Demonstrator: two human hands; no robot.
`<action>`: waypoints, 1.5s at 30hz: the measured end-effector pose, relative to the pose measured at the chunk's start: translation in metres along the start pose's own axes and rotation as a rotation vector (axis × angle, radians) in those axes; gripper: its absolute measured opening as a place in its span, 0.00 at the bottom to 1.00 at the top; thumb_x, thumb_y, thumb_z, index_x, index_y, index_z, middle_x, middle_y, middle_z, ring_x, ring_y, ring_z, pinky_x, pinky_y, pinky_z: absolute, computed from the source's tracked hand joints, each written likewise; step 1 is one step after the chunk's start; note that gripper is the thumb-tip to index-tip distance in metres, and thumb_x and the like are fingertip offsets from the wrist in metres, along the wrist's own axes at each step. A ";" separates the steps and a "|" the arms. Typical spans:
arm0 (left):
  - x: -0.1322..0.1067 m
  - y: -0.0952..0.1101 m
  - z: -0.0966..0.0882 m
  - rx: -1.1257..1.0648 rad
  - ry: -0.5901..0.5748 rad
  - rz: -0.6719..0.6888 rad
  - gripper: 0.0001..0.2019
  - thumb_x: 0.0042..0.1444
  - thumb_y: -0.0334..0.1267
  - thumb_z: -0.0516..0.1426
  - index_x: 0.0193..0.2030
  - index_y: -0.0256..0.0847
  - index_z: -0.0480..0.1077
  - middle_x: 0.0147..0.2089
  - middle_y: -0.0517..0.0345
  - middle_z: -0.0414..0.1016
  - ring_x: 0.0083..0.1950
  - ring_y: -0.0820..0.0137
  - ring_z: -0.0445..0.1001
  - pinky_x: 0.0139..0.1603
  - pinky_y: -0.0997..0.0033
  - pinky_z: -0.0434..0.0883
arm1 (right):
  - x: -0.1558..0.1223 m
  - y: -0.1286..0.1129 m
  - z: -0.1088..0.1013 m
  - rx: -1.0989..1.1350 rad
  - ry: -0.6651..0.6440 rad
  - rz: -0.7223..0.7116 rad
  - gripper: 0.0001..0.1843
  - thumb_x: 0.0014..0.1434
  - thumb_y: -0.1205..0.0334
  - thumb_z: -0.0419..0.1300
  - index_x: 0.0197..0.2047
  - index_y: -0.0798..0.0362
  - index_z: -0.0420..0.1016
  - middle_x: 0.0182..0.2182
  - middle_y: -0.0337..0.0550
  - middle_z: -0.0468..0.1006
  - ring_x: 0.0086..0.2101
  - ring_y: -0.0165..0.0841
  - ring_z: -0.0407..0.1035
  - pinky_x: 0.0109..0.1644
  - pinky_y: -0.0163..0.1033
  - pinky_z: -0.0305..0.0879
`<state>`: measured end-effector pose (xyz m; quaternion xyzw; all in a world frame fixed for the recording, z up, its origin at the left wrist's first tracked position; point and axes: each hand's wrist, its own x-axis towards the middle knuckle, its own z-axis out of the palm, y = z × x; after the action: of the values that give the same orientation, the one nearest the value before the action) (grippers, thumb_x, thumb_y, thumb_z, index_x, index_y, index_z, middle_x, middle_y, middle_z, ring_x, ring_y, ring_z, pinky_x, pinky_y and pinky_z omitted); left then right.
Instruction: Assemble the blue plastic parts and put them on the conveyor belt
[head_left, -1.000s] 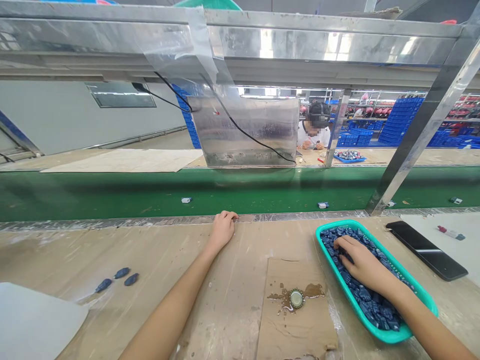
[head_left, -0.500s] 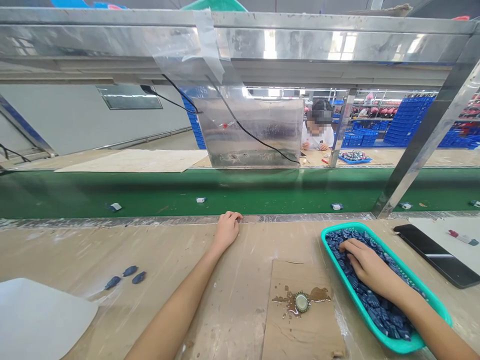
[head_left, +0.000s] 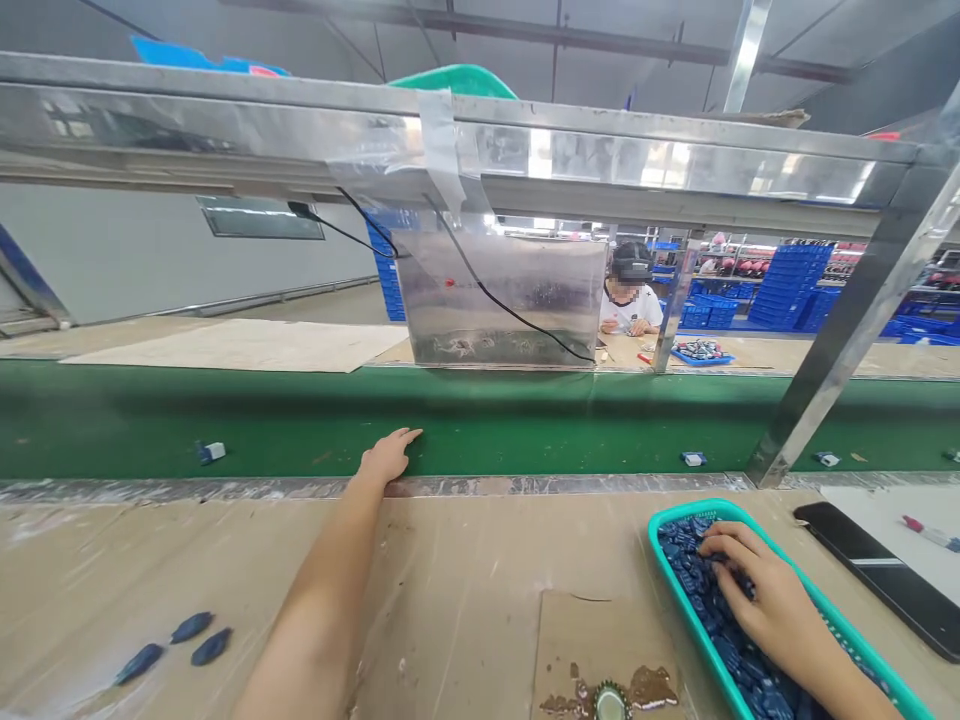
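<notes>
My left hand (head_left: 388, 456) reaches over the near edge of the green conveyor belt (head_left: 510, 430), fingers stretched to the right and nothing visible in them. What lies beneath that palm is hidden. Inside a turquoise basket (head_left: 679, 618) on the right, my right hand (head_left: 761, 585) rests on a heap of small dark blue plastic pieces (head_left: 739, 650). Its fingers are bent, with a gap between thumb and forefinger. Small blue-and-white parts lie on the belt, one (head_left: 212, 452) left of my left hand and another (head_left: 694, 459) beyond the basket.
A bottle cap (head_left: 611, 702) sits in brown liquid on a cardboard piece (head_left: 570, 630). Three dark blue pieces (head_left: 191, 627) lie at left. A black phone (head_left: 877, 570) is right of the basket. A slanted metal post (head_left: 832, 345) rises beside the belt; a person (head_left: 630, 295) sits across.
My left hand has moved left and forward from the table edge onto the belt, its fingers straightening. The blue-and-white part near it is out of sight. My right hand stays in the basket.
</notes>
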<state>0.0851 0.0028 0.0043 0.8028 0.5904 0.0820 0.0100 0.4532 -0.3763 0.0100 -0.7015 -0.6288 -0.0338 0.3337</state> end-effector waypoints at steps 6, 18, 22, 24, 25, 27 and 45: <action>-0.008 0.021 -0.018 0.000 0.032 0.019 0.15 0.42 0.28 0.50 0.40 0.37 0.66 0.39 0.44 0.69 0.40 0.57 0.72 0.38 0.61 0.68 | 0.002 -0.010 -0.007 0.091 0.010 0.020 0.09 0.56 0.63 0.48 0.33 0.51 0.69 0.36 0.48 0.70 0.33 0.36 0.68 0.35 0.42 0.69; -0.186 0.156 -0.041 -2.011 -0.285 -0.092 0.12 0.44 0.26 0.59 0.38 0.36 0.68 0.43 0.53 0.74 0.45 0.73 0.72 0.53 0.73 0.66 | 0.003 -0.058 -0.009 0.415 -0.263 -0.054 0.05 0.51 0.68 0.53 0.33 0.52 0.64 0.32 0.41 0.70 0.34 0.32 0.66 0.39 0.39 0.65; -0.213 0.169 -0.041 -2.123 -0.439 -0.201 0.12 0.47 0.20 0.55 0.37 0.33 0.73 0.45 0.51 0.73 0.46 0.75 0.72 0.57 0.76 0.64 | -0.013 -0.096 0.010 0.193 -0.440 -0.248 0.12 0.46 0.76 0.51 0.33 0.52 0.62 0.31 0.40 0.69 0.33 0.32 0.63 0.38 0.37 0.60; -0.217 0.170 -0.039 -2.141 -0.446 -0.270 0.10 0.48 0.19 0.54 0.34 0.32 0.73 0.42 0.52 0.74 0.43 0.75 0.72 0.56 0.76 0.65 | -0.020 -0.102 0.021 0.108 -0.471 -0.292 0.13 0.45 0.78 0.49 0.33 0.52 0.60 0.32 0.41 0.68 0.33 0.32 0.61 0.37 0.37 0.59; -0.218 0.171 -0.038 -2.150 -0.447 -0.308 0.10 0.49 0.19 0.54 0.33 0.32 0.73 0.40 0.52 0.75 0.42 0.75 0.73 0.56 0.77 0.66 | -0.023 -0.102 0.025 0.077 -0.478 -0.307 0.13 0.45 0.79 0.49 0.33 0.52 0.60 0.32 0.42 0.68 0.33 0.32 0.61 0.37 0.36 0.59; -0.219 0.173 -0.036 -2.164 -0.452 -0.386 0.09 0.49 0.19 0.54 0.30 0.31 0.73 0.36 0.53 0.75 0.38 0.76 0.74 0.54 0.77 0.68 | -0.027 -0.101 0.030 0.028 -0.481 -0.330 0.13 0.45 0.79 0.47 0.32 0.52 0.58 0.31 0.42 0.66 0.33 0.33 0.60 0.36 0.36 0.58; -0.242 0.188 -0.020 -1.567 -0.257 0.221 0.15 0.39 0.25 0.59 0.37 0.36 0.69 0.39 0.53 0.73 0.42 0.69 0.72 0.49 0.67 0.68 | -0.006 -0.107 0.014 1.042 -0.174 0.197 0.18 0.48 0.60 0.62 0.28 0.50 0.51 0.33 0.37 0.67 0.33 0.32 0.70 0.41 0.41 0.67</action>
<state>0.1899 -0.2850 0.0167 0.6193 0.2725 0.3802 0.6306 0.3505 -0.3756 0.0421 -0.4991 -0.5188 0.3725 0.5857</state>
